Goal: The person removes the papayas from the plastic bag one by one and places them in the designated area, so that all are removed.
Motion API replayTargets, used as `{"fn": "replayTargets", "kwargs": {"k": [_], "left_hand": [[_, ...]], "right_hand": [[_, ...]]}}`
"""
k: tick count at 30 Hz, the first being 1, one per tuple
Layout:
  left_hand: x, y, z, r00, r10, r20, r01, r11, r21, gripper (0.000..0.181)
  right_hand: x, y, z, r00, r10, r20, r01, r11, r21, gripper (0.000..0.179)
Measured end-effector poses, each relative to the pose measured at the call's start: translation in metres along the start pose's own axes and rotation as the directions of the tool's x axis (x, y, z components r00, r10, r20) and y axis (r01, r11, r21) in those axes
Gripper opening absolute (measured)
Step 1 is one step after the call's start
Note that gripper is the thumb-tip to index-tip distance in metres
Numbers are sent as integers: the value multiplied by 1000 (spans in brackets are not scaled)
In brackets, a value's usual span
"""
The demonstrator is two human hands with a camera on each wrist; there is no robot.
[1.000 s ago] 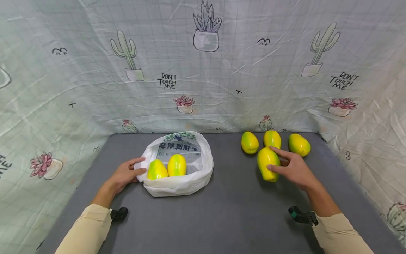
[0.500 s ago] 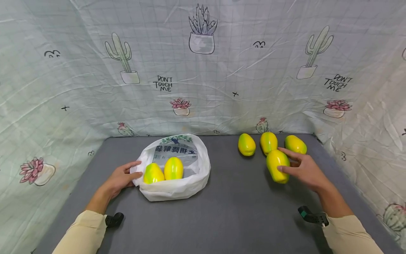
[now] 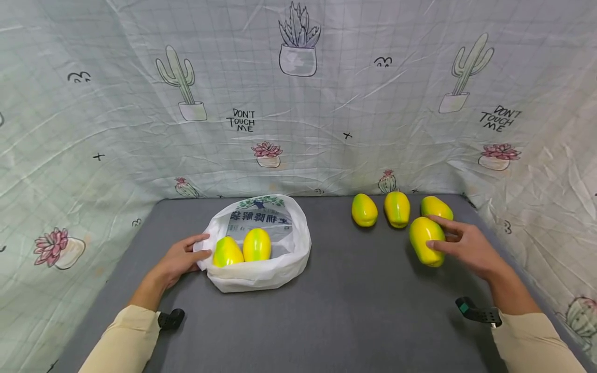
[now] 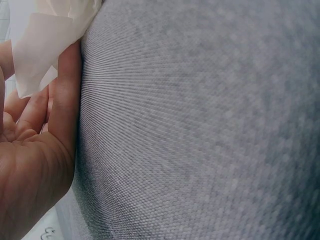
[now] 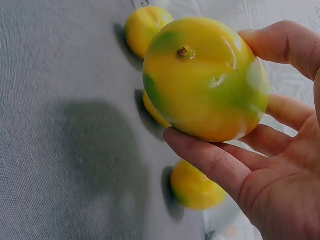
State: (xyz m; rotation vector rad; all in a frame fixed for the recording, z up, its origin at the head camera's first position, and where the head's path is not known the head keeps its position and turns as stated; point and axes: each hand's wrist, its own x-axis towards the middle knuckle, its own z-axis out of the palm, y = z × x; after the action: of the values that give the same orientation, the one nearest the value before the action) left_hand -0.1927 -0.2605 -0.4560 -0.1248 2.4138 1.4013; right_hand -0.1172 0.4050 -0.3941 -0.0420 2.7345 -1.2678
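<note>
My right hand (image 3: 468,247) holds a glossy yellow-green papaya (image 3: 426,241) between thumb and fingers. In the right wrist view this papaya (image 5: 205,80) is lifted off the table, stem end facing the camera, its shadow falling beside it. My left hand (image 3: 179,259) pinches the left edge of a white plastic bag (image 3: 261,277) with green and dark print. The bag's mouth gapes, and two papayas (image 3: 256,244) lie inside. White plastic (image 4: 45,45) shows between thumb and fingers in the left wrist view, where the left hand (image 4: 40,150) lies against the grey cloth.
Three more papayas stand at the back right of the grey table (image 3: 326,321): one at left (image 3: 364,210), one in the middle (image 3: 397,209), one at right (image 3: 436,207) partly behind the held one. A cactus-print curtain (image 3: 298,129) closes off the back and sides.
My right hand has carried its papaya to the right, from in front of the middle back papaya to in front of the right one. The left hand keeps its hold on the bag.
</note>
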Motion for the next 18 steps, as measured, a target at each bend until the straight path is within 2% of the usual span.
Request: {"fn": "replayTargets", "kwargs": {"k": [8,18], "left_hand": [[2,2,1,1000,-5,-7,5,1000,-10,73],[1,1,1,1000,-14,0,14,1000,-25,74]], "right_hand": [[-2,15,-18,1000,24,5,-24,999,-42,80],[-4,29,-30,999,36,15,-35,999,-30,78]]}}
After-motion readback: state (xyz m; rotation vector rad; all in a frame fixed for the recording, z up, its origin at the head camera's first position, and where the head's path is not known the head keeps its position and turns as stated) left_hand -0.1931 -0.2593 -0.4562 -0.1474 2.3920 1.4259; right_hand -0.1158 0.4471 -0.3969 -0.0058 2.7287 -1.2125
